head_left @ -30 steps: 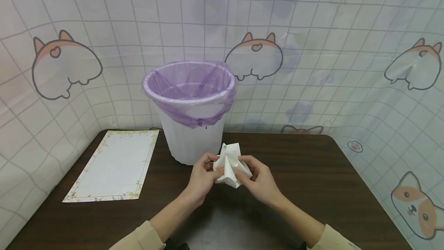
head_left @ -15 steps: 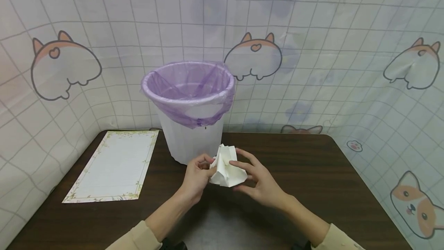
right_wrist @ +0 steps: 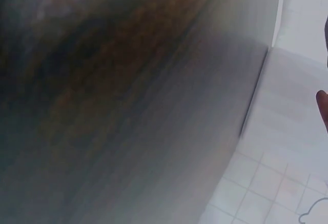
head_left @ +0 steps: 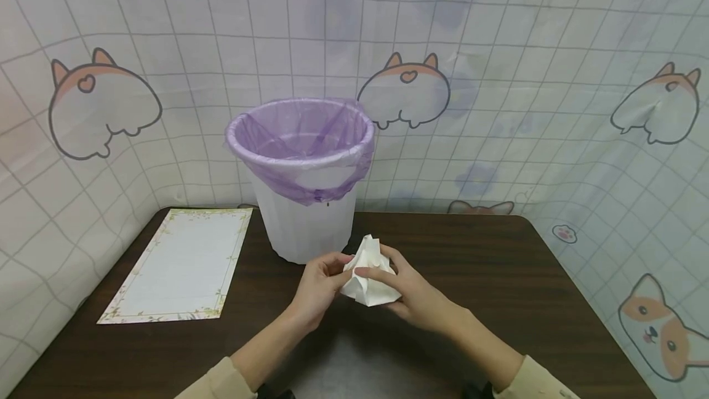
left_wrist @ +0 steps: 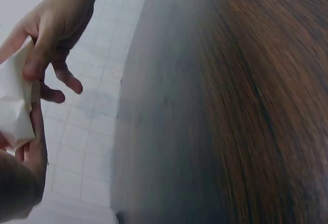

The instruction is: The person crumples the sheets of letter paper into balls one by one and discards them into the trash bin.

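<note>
A crumpled piece of white paper (head_left: 372,285) is held between both hands above the table, in front of the bin. My left hand (head_left: 317,288) pinches its left side between thumb and fingers. From the right, my right hand (head_left: 418,297) grips it, one finger lying across the front and others behind. In the left wrist view the paper (left_wrist: 14,101) shows folds and a pointed corner, with the right hand (left_wrist: 59,24) above it and the left hand (left_wrist: 18,185) below. Only a bit of finger (right_wrist: 323,106) enters the right wrist view.
A white bin (head_left: 310,226) lined with a purple bag (head_left: 318,186) stands at the table's back, just beyond the hands. To its left lies a flat white sheet with a floral border (head_left: 180,263). Grid-patterned cloth (head_left: 520,79) surrounds the dark wooden table (head_left: 487,276) behind and at the sides.
The right fingers loosened from the paper half a second ago and now close over it again. The paper has been turned and looks more gathered. Bin and bordered sheet stay put.
</note>
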`<state>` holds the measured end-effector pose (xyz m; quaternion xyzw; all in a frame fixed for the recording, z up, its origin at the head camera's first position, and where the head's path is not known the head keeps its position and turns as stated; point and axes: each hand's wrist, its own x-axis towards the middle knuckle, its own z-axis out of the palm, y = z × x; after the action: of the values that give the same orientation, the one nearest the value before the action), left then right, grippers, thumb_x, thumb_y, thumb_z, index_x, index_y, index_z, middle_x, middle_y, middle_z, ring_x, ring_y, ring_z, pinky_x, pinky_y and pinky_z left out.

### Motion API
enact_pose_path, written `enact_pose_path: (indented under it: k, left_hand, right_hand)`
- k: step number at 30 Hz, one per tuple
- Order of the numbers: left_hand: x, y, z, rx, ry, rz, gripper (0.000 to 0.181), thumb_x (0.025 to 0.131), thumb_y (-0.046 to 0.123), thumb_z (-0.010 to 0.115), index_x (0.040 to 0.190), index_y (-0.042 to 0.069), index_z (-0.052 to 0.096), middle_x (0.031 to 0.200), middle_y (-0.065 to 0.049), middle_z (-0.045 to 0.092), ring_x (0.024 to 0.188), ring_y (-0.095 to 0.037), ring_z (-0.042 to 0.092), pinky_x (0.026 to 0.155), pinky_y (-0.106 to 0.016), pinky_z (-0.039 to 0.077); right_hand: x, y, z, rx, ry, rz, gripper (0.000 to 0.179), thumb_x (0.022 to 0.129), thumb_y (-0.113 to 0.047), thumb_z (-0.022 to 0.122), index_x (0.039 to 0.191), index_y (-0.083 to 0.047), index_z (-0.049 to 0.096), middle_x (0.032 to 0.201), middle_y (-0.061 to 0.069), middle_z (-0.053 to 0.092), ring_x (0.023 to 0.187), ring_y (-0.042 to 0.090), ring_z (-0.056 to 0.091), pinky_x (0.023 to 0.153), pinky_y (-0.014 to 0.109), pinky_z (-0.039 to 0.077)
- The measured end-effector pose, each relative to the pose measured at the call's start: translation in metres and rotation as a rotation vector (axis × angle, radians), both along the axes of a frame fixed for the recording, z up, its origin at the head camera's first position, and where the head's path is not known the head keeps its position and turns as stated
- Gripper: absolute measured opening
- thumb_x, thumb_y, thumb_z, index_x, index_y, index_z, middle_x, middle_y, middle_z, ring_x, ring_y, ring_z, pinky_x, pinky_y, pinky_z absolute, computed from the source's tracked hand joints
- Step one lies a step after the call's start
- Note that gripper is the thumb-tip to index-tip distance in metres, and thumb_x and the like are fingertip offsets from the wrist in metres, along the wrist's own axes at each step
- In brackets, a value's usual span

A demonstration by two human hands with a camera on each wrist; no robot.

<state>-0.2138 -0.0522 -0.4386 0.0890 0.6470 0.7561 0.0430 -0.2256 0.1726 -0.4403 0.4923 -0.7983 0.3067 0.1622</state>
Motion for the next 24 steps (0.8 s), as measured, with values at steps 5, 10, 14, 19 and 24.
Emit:
enact_pose_path:
  k: [5,10,14,19,24]
  left_hand:
    - [0.002,-0.009,0.001,0.028,-0.01,-0.101,0.032,0.094,-0.001,0.062,0.125,-0.012,0.061,0.108,-0.012,0.069,0.094,-0.02,0.066,0.079,-0.03,0.057]
    - [0.004,-0.015,-0.001,0.074,0.067,-0.214,0.039,0.098,0.001,0.064,0.13,-0.018,0.054,0.111,-0.012,0.068,0.097,-0.018,0.067,0.083,-0.029,0.057]
    - [0.003,-0.015,-0.006,0.028,0.139,-0.208,0.035,0.096,-0.001,0.07,0.122,-0.02,0.058,0.108,-0.012,0.07,0.092,-0.015,0.069,0.08,-0.026,0.057]
    - [0.004,-0.009,-0.008,-0.053,0.204,-0.136,0.023,0.096,0.0,0.071,0.111,-0.016,0.065,0.101,-0.014,0.071,0.084,-0.012,0.066,0.073,-0.022,0.055]
    - [0.003,-0.005,-0.006,-0.085,0.231,-0.113,0.017,0.098,0.002,0.068,0.108,-0.013,0.066,0.101,-0.012,0.071,0.084,-0.012,0.064,0.073,-0.021,0.052]
  right_hand:
    - [-0.003,0.001,-0.002,-0.059,-0.001,0.015,0.062,0.085,0.001,0.081,0.14,-0.02,0.06,0.149,0.017,0.041,0.124,0.031,0.053,0.088,0.036,0.056]
    - [-0.004,0.0,-0.004,-0.165,-0.025,0.044,0.049,0.084,-0.002,0.084,0.129,-0.012,0.066,0.138,0.016,0.051,0.11,0.028,0.061,0.083,0.03,0.057]
    - [-0.003,-0.004,-0.006,-0.234,-0.001,0.057,0.041,0.08,0.004,0.085,0.115,-0.01,0.069,0.128,0.016,0.057,0.106,0.029,0.063,0.083,0.031,0.057]
    - [0.001,-0.01,-0.008,-0.333,-0.068,0.011,0.031,0.08,0.007,0.084,0.096,-0.01,0.064,0.117,0.012,0.062,0.101,0.026,0.064,0.08,0.029,0.057]
    - [0.006,-0.012,-0.007,-0.468,-0.287,-0.027,0.045,0.08,0.014,0.081,0.11,-0.001,0.052,0.113,0.015,0.066,0.097,0.018,0.064,0.076,0.025,0.054]
